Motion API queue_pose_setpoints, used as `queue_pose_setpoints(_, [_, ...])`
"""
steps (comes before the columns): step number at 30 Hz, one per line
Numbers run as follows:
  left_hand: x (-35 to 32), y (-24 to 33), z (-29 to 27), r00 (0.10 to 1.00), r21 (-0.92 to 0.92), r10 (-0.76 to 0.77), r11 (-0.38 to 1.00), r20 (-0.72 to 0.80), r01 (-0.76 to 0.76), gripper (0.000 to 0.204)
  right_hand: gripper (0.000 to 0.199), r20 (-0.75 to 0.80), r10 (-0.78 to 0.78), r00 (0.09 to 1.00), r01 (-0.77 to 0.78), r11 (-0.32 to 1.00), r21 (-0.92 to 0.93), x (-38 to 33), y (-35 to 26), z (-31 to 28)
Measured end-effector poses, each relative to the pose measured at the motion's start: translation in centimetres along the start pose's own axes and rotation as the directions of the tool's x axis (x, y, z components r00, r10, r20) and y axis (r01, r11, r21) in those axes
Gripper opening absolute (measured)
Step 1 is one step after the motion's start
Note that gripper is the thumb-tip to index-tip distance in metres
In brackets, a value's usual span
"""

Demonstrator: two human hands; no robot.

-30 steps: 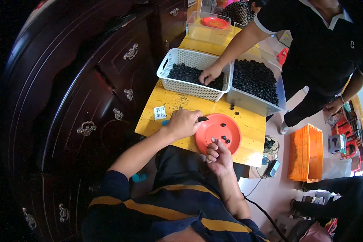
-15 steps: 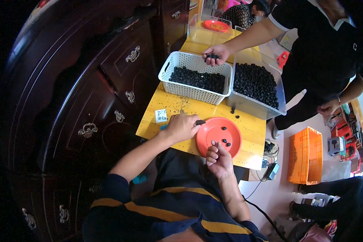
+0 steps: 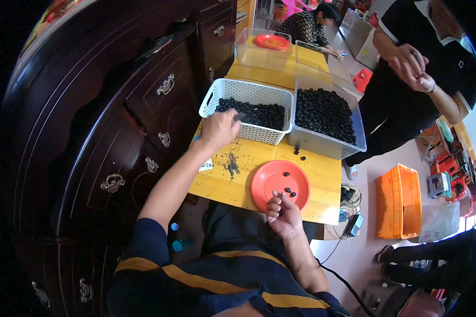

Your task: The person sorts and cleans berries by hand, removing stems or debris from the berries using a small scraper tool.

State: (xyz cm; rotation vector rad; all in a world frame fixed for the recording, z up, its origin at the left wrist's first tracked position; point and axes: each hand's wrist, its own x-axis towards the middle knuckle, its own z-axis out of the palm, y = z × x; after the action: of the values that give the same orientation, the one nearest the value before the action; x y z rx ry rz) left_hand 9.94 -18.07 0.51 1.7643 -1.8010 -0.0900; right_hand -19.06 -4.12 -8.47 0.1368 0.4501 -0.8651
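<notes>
My left hand [image 3: 220,130] is closed around a small tool with a dark flat blade [image 3: 239,117], over the near left rim of the white perforated basket [image 3: 251,131]. A bit of blue shows behind the fist. In the basket lie many small round black parts [image 3: 259,114]. My right hand [image 3: 286,216] is palm up, with curled fingers at the near rim of the red plate [image 3: 264,182]. Whatever those fingers hold, if anything, is hidden. Several black parts [image 3: 287,189] rest on the plate.
A clear bin [image 3: 322,138] heaped with black parts stands right of the basket. Loose parts and dark scraps [image 3: 231,165] lie on the yellow table [image 3: 225,185]. Dark drawers [image 3: 143,105] line the left. At right stand a co-worker [image 3: 423,53] and an orange crate [image 3: 399,201].
My left hand has gone from beside the plate up to the basket's rim with the bladed tool. The co-worker's hand has left the basket; both their hands are now together.
</notes>
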Motion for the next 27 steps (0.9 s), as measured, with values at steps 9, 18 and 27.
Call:
queue_pose_setpoints(9, [-0.7,1.2,0.3,0.998,-0.136,0.03,0.99,-0.053,-0.037,0.025,0.04,-0.039,-0.077,0.996,0.075,0.997,-0.036,-0.3,-0.1,0.6])
queue_pose_setpoints(18, [-12.7,8.7,1.6,0.882,-0.52,0.314,0.849,0.351,-0.095,0.032,0.053,0.037,-0.095,0.995,0.098,0.991,-0.092,0.2,0.0,0.8])
queue_pose_setpoints(27, [-15.9,11.3,3.5,0.833,-0.398,0.452,0.862,0.32,-0.315,0.029,0.057,0.096,-0.15,0.984,0.16,0.982,-0.103,0.0,-0.1,0.9])
